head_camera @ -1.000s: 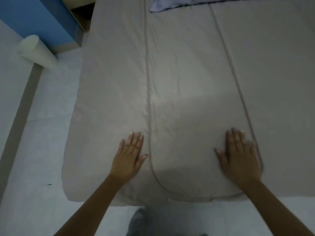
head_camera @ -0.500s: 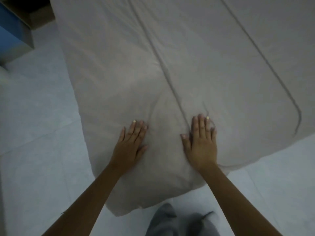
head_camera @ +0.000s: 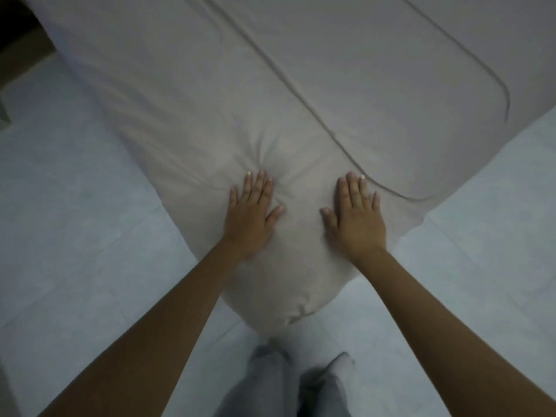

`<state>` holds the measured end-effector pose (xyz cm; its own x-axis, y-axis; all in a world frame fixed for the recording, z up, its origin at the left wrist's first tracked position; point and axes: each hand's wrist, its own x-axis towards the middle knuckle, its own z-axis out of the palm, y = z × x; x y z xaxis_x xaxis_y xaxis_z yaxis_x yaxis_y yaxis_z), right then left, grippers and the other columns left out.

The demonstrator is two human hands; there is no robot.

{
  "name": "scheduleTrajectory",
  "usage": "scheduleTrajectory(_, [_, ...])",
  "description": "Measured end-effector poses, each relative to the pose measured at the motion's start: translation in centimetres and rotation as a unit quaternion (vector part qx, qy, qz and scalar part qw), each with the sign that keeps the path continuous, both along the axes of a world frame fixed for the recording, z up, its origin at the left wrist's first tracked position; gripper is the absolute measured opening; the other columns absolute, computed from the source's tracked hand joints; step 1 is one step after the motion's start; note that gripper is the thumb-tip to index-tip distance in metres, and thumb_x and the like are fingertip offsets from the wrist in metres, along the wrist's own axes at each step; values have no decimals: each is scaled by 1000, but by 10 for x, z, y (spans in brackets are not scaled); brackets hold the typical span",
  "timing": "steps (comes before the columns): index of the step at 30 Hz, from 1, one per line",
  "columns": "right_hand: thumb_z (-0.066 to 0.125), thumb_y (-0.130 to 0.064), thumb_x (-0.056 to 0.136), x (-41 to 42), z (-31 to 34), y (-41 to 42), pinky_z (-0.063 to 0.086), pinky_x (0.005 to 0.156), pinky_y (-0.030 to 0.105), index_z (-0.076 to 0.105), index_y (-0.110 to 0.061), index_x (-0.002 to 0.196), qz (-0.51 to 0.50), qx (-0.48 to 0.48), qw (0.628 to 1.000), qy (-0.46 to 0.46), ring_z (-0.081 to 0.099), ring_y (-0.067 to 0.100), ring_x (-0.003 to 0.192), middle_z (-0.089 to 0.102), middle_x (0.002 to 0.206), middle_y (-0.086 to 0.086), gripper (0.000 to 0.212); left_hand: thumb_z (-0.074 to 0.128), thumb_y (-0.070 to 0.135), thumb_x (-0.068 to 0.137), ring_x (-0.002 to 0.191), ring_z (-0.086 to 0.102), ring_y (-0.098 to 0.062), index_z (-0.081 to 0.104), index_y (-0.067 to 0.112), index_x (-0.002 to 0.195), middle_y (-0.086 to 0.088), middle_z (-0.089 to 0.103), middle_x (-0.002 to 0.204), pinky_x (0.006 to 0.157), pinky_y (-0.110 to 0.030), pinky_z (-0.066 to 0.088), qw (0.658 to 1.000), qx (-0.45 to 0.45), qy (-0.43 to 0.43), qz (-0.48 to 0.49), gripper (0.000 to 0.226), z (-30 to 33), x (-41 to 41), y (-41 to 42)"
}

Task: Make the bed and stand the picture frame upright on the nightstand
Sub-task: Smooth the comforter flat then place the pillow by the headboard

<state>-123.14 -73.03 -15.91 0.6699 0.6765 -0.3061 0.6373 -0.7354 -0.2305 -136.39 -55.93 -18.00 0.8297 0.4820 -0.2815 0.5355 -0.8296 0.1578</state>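
A beige bedsheet (head_camera: pixel 210 94) covers the bed, whose near corner points toward me. A darker piped seam (head_camera: pixel 288 85) runs diagonally across the sheet and curves round by the corner. My left hand (head_camera: pixel 251 216) lies flat, palm down, on the corner with fingers together; the fabric puckers into small wrinkles just beyond its fingertips. My right hand (head_camera: pixel 356 219) also presses flat on the sheet, a short gap to the right, its fingertips at the seam. Neither hand holds anything. The picture frame and nightstand are out of view.
Pale tiled floor (head_camera: pixel 75 221) surrounds the bed corner on both sides. My grey trouser legs (head_camera: pixel 288 383) stand at the corner's tip. A dark wooden piece (head_camera: pixel 21 49) shows at the top left edge.
The view swung so the bed corner now points at me. My right hand slid left from the seam's right side toward my left hand, then both settled flat near the corner; wrinkles formed there.
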Motion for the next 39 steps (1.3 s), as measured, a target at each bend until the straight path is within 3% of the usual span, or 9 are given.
scheduleTrajectory(4, [7,-57,87,-74,6,6,0,119,43,11,-11,153,-67,45,997,21,0,24,149,6,161,8,81,8,58,88,149,11,-20,25,14,152,-4,18,160,119,-45,15,992,-70,-48,-95,79,14,-18,40])
scheduleTrajectory(7, [11,-62,87,-125,6,35,-4,118,41,8,-15,153,-138,59,988,25,-6,22,149,0,161,5,81,18,57,92,147,18,-24,33,11,149,-8,26,157,116,-53,22,979,-33,-77,-187,74,13,-38,82])
scheduleTrajectory(10, [20,-66,89,-166,0,81,-9,117,40,3,-21,153,-173,69,982,16,-9,20,148,-9,159,0,80,24,62,92,147,15,-27,30,13,150,-9,23,159,112,-56,20,973,11,-57,-223,76,5,-56,133])
scheduleTrajectory(13, [23,-56,93,-182,-20,109,11,116,48,22,-19,151,-166,34,985,-21,17,26,147,15,159,5,70,29,60,90,145,22,-33,25,21,149,-11,27,157,106,-64,30,963,46,-21,-265,71,-8,-68,157])
scheduleTrajectory(15, [16,-53,96,-183,-31,108,19,115,49,26,-16,151,-172,7,984,-35,22,24,146,25,157,7,66,27,60,93,145,22,-34,26,26,149,-9,27,157,107,-63,28,963,45,-16,-265,66,-17,-70,152])
scheduleTrajectory(19, [18,-50,97,-184,-35,101,17,118,45,23,-14,151,-180,-5,982,-63,17,20,147,21,159,4,65,28,61,93,148,13,-29,26,30,151,-4,19,160,114,-57,12,966,48,-31,-252,66,-23,-71,140])
scheduleTrajectory(26, [5,-57,95,-191,-8,140,6,114,42,26,-9,149,-259,-1,965,-41,16,24,146,22,157,9,76,32,53,92,143,30,-28,38,17,146,-7,34,154,108,-56,29,949,21,-86,-303,65,-8,-59,209])
scheduleTrajectory(31, [4,-59,94,-170,0,235,7,115,42,32,-9,148,-279,57,957,-53,19,25,145,28,155,9,79,30,49,92,143,27,-30,38,11,146,-10,32,155,107,-59,30,962,48,-82,-257,66,-4,-30,317])
scheduleTrajectory(39, [25,-52,91,-128,-14,412,16,115,49,30,-6,148,-358,102,926,-63,19,30,146,26,156,12,74,27,49,93,146,19,-31,30,8,149,-12,24,158,114,-51,18,960,35,-50,-272,70,-6,24,473])
